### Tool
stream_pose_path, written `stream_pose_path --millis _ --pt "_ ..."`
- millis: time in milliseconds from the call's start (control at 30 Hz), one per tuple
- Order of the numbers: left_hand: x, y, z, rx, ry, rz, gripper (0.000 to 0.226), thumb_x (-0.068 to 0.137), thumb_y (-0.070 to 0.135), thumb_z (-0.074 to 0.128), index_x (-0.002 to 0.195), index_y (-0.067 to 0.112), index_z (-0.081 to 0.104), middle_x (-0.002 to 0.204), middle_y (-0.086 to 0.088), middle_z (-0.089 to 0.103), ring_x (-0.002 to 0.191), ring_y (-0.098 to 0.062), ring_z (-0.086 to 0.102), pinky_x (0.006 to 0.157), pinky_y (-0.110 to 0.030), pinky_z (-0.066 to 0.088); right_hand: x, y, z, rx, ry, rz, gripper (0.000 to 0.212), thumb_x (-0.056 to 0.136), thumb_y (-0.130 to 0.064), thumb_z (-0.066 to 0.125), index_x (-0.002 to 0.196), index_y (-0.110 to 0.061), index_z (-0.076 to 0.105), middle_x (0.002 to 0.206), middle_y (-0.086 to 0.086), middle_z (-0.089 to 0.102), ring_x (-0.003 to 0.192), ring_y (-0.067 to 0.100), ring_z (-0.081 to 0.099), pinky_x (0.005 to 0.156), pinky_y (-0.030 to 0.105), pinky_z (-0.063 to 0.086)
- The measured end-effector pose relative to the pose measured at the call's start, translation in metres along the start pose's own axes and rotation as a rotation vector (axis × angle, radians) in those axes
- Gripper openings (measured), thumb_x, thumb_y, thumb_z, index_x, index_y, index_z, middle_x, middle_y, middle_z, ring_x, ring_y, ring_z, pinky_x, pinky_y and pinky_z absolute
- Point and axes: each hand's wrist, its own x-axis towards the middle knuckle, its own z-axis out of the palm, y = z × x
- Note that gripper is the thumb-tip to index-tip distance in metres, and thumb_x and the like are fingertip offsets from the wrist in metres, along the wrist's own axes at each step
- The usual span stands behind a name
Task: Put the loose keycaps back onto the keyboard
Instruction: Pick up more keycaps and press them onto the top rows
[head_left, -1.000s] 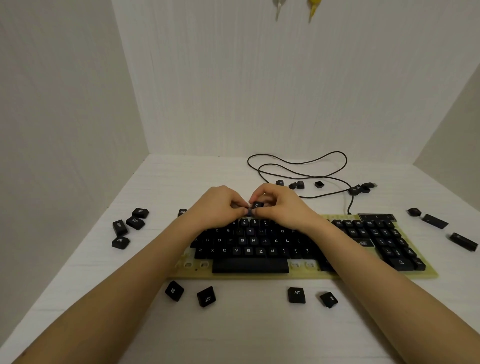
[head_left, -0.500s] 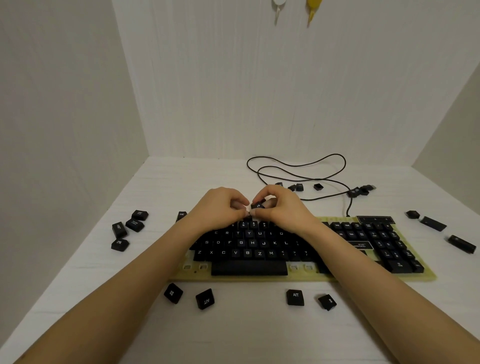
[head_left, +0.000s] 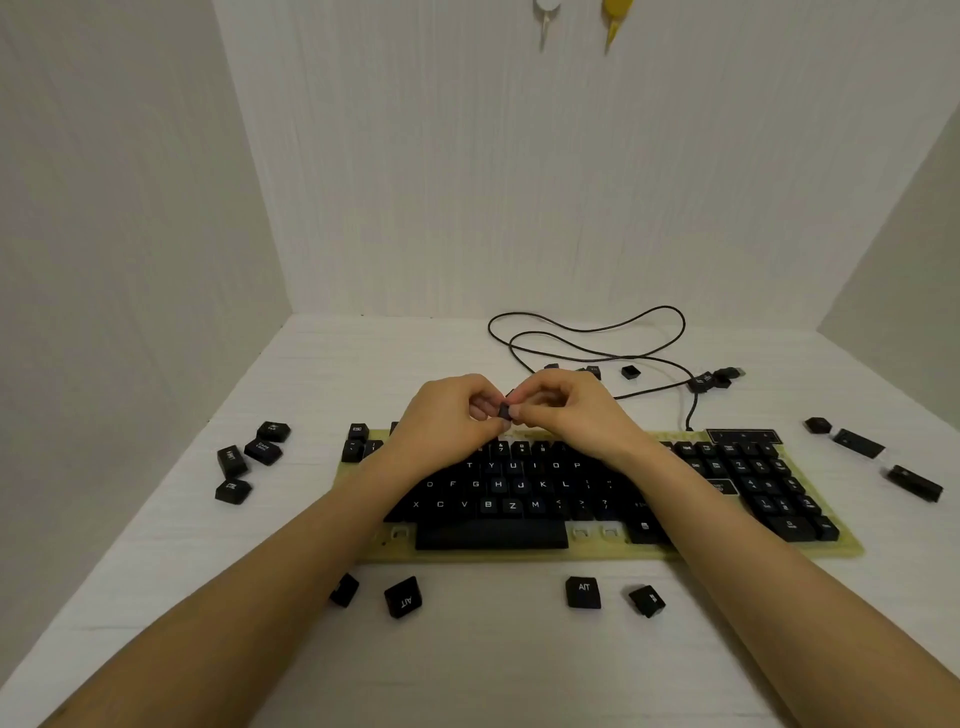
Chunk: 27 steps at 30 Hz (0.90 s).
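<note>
A black keyboard on a yellowish base (head_left: 847, 548) lies across the white table, with empty sockets beside its space bar. My left hand (head_left: 447, 421) and my right hand (head_left: 566, 410) meet above its top rows. Both pinch one small black keycap (head_left: 504, 411) between their fingertips, a little above the keys. Loose black keycaps lie around: several at the left (head_left: 249, 460), two ALT caps (head_left: 403, 596) (head_left: 583, 592) and two more near the front edge, long caps at the right (head_left: 858, 442) (head_left: 915, 483), and several small ones behind the keyboard (head_left: 630, 372).
The keyboard's black cable (head_left: 587, 338) loops over the table behind my hands and ends in a USB plug (head_left: 727, 373). White walls close the table in at the left, back and right. Two pegs, one white and one yellow (head_left: 613, 21), hang on the back wall.
Both hands have lifted slightly off the top key row with the small keycap held between them. The view has tilted a little; nothing else on the table has moved.
</note>
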Motion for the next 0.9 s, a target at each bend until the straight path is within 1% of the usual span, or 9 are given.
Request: stream_pose_path --millis 33,100,167,233,400,533,633,767,900 --pt "0.0000 -0.0008 0.0001 0.005 -0.022 -0.007 0.018 0.076 0.023 0.071 0.094 0.021 0.066 0.087 0.009 0.066 0.081 -0.005 0.061 0.075 -0.015 0.048 -0.0004 0.0006 -0.0008 -0.002 -0.017 0.004 0.008 0.079 -0.011 0.069 0.086 -0.015 0.069 0.081 0.003 0.071 0.079 0.010 0.065 0.072 0.017 0.051" --pt "0.0005 -0.0013 -0.0015 0.024 -0.074 -0.017 0.019 0.077 0.023 0.071 0.095 0.020 0.067 0.090 0.007 0.067 0.085 -0.005 0.061 0.071 -0.009 0.043 -0.0011 0.0018 -0.0001 -0.005 -0.038 0.008 0.011 0.079 -0.004 0.068 0.085 -0.014 0.069 0.080 0.005 0.071 0.076 0.011 0.066 0.075 0.019 0.053" --pt "0.0017 -0.0018 -0.0051 0.035 -0.100 -0.026 0.016 0.081 0.021 0.068 0.097 0.019 0.069 0.090 0.005 0.068 0.082 -0.004 0.060 0.065 -0.001 0.039 -0.0017 0.0028 0.0011 0.001 -0.051 0.010 0.014 0.078 -0.003 0.068 0.081 -0.016 0.068 0.077 0.004 0.071 0.072 0.009 0.067 0.075 0.018 0.053" --pt "0.0024 -0.0029 -0.0079 0.056 -0.105 -0.029 0.016 0.084 0.021 0.064 0.098 0.019 0.070 0.086 0.007 0.066 0.077 -0.002 0.057 0.060 0.000 0.037 -0.0021 0.0034 0.0012 0.000 -0.059 0.011 0.016 0.078 -0.004 0.068 0.078 -0.020 0.068 0.076 0.003 0.072 0.071 0.008 0.067 0.076 0.018 0.053" --pt "0.0023 -0.0036 -0.0059 0.082 -0.101 -0.022 0.015 0.086 0.024 0.062 0.097 0.019 0.071 0.094 0.002 0.070 0.081 -0.005 0.057 0.064 -0.008 0.038 -0.0015 0.0036 -0.0007 0.005 -0.080 0.024 0.013 0.079 -0.005 0.069 0.078 -0.018 0.069 0.076 -0.001 0.071 0.074 0.006 0.067 0.078 0.017 0.052" --pt "0.0030 -0.0036 -0.0033 0.120 -0.092 -0.029 0.017 0.087 0.026 0.060 0.098 0.021 0.071 0.097 0.000 0.070 0.084 -0.009 0.057 0.073 -0.020 0.041 -0.0011 0.0032 -0.0009 -0.033 -0.055 0.018 0.017 0.077 -0.007 0.071 0.072 -0.023 0.069 0.074 -0.007 0.070 0.070 0.002 0.066 0.070 0.013 0.050" --pt "0.0028 -0.0019 -0.0032 0.136 -0.095 -0.025 0.019 0.087 0.027 0.060 0.100 0.022 0.072 0.097 0.000 0.071 0.087 -0.012 0.059 0.076 -0.023 0.044 -0.0017 0.0037 -0.0014 -0.039 -0.055 0.011 0.019 0.077 -0.007 0.072 0.070 -0.025 0.068 0.074 -0.007 0.070 0.070 0.003 0.065 0.071 0.014 0.050" --pt "0.0029 -0.0005 -0.0057 0.145 -0.097 -0.023 0.017 0.084 0.027 0.063 0.097 0.023 0.073 0.096 0.000 0.072 0.091 -0.013 0.062 0.081 -0.027 0.049 -0.0036 0.0038 -0.0003 -0.095 -0.045 -0.041 0.015 0.078 -0.007 0.071 0.074 -0.021 0.070 0.073 -0.013 0.067 0.066 -0.007 0.061 0.068 0.007 0.047" --pt "0.0036 -0.0007 -0.0065 0.122 -0.096 -0.034 0.015 0.082 0.027 0.067 0.094 0.022 0.074 0.094 -0.001 0.073 0.091 -0.012 0.065 0.086 -0.031 0.051 -0.0041 0.0059 0.0012 -0.149 -0.027 -0.075 0.007 0.078 -0.008 0.071 0.083 -0.013 0.073 0.077 -0.008 0.068 0.074 0.003 0.064 0.074 0.013 0.051"
